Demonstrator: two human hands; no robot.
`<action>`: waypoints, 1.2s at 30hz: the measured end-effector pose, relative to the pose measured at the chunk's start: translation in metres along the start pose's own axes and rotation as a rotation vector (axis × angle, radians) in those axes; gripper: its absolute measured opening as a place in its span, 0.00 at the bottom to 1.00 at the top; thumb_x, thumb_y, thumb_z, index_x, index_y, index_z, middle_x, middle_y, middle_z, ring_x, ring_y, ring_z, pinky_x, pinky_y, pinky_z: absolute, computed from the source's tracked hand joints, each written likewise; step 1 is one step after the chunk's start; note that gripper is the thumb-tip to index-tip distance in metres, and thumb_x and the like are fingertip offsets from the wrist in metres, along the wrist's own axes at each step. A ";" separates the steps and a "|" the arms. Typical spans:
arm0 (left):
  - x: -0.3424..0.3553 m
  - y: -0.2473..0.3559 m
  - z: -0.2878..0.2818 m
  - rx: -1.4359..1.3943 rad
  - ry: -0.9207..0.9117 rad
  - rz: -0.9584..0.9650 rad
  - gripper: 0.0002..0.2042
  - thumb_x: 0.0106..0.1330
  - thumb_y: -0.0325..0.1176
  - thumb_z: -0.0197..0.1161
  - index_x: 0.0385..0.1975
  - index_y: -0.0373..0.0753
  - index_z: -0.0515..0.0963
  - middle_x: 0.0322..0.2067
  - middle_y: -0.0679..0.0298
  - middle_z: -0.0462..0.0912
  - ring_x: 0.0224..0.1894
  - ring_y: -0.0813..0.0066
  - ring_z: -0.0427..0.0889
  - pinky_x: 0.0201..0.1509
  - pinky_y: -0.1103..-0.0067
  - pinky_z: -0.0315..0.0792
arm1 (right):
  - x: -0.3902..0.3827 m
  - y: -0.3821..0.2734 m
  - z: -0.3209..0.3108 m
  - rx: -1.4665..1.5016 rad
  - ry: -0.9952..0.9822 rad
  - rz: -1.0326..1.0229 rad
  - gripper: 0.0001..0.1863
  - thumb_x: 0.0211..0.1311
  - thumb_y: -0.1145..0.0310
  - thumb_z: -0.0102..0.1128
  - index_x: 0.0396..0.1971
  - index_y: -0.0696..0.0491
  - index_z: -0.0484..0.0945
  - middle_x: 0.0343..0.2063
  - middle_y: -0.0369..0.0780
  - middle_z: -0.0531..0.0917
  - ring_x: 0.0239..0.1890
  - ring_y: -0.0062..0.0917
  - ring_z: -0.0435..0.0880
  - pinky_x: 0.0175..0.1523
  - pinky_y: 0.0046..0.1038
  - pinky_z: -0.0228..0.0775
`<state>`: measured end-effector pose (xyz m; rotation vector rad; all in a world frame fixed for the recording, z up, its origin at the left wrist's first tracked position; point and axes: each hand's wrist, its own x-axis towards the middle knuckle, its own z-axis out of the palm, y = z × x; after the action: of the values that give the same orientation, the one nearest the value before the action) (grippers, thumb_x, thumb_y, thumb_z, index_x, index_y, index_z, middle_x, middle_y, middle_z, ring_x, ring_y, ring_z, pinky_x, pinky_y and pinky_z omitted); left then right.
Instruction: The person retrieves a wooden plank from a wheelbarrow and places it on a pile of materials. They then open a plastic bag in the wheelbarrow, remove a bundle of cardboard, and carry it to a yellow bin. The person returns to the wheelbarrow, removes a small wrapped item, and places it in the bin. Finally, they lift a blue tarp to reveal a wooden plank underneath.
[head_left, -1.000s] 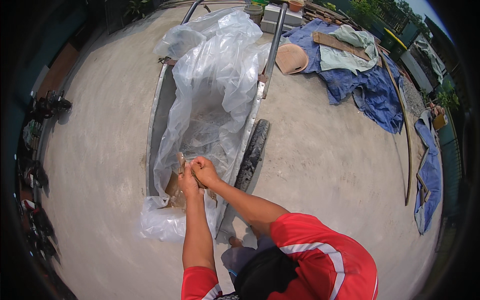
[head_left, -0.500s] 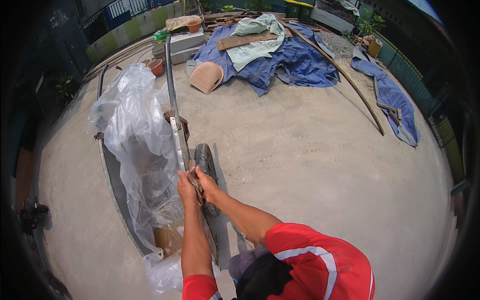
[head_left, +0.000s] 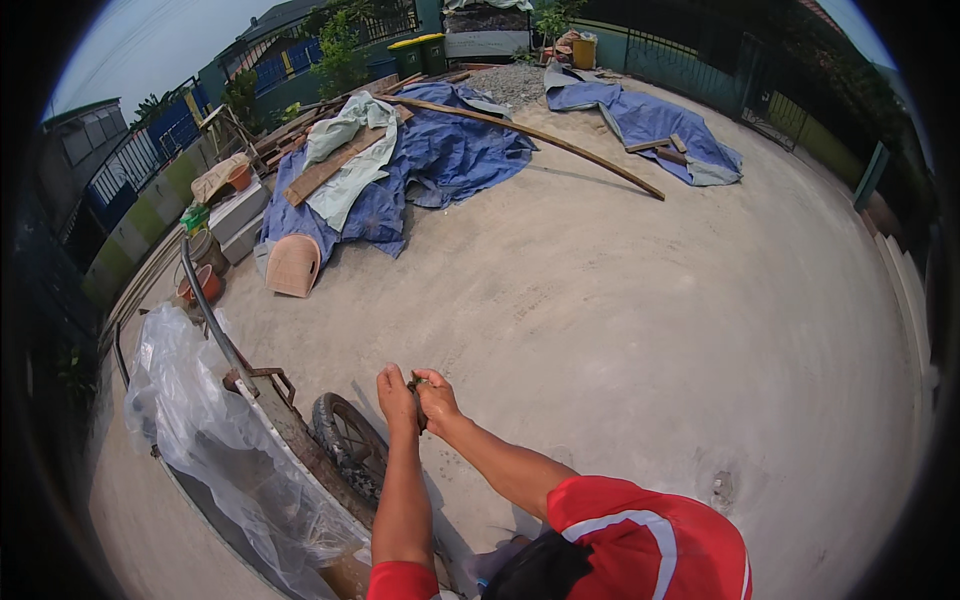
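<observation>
My left hand [head_left: 397,402] and my right hand [head_left: 438,403] are close together in front of me, fingers closed. Between them they grip a small dark crumpled thing [head_left: 416,392], mostly covered by the fingers, so its kind does not show. Just left of the hands stands a metal handcart [head_left: 318,462] with a rubber-tyred wheel [head_left: 349,447] and a bent tube handle [head_left: 207,310]. Clear plastic sheeting [head_left: 190,385] is heaped in the cart's tub, with something brown [head_left: 345,577] low down inside it. Neither hand touches the cart.
A blue tarpaulin [head_left: 460,150] lies ahead under boards and a pale sheet. One long wooden pole [head_left: 560,150] slants from it onto the concrete floor [head_left: 620,320]. A second blue tarpaulin [head_left: 650,120] is at far right. Orange tubs [head_left: 205,284] and white blocks [head_left: 240,215] stand far left.
The view has swung right, so cart and tarpaulins sit farther left in it. My hands, still together on the dark thing, are now over bare concrete, clear of the cart's side.
</observation>
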<state>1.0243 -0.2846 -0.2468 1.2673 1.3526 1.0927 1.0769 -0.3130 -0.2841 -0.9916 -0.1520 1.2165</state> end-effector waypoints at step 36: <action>0.049 -0.206 0.550 1.830 -1.753 0.623 0.20 0.56 0.45 0.62 0.43 0.37 0.78 0.38 0.55 0.84 0.42 0.60 0.83 0.45 0.66 0.75 | -0.201 -0.472 -0.899 0.629 1.979 -0.235 0.20 0.62 0.46 0.54 0.22 0.47 0.72 0.15 0.32 0.70 0.14 0.23 0.67 0.16 0.29 0.55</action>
<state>1.5370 -0.2473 -0.5353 2.6969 0.0631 -1.4904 1.8586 -0.9801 -0.4057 -1.1267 1.5020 -0.3304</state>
